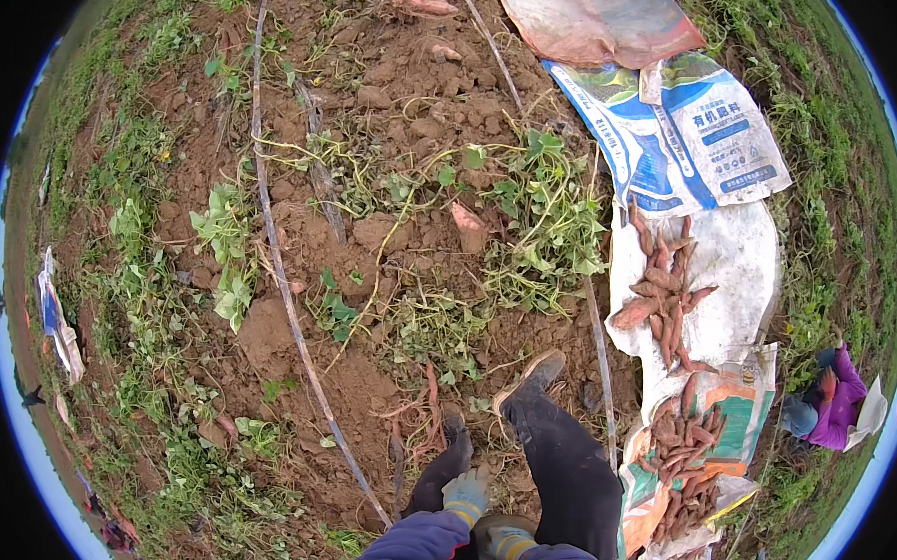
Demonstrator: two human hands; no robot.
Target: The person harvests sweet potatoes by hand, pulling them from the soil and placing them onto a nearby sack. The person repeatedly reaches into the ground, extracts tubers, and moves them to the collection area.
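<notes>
My left hand (pixel 466 495), in a grey glove with a yellow band, is low in the picture beside my dark trouser leg. Its fingers look curled, and what they hold, if anything, is hidden. My right hand (pixel 507 546), gloved alike, is just below and to the right, against a rounded grey-brown thing (pixel 505 523) that I cannot make out. The fingers of that hand are mostly hidden. Ahead of my left boot (pixel 455 423), thin reddish sweet potato roots (pixel 432 393) lie on the soil. My right boot (pixel 533 374) is planted farther forward.
Sweet potatoes (pixel 661 289) lie on a white sack (pixel 748 257) along the right, with more (pixel 684 445) on an orange-green sack (pixel 742 407). Long pale strips (pixel 286 277) cross the soil among vines (pixel 556 215). Another person (pixel 842 403) in purple crouches far right.
</notes>
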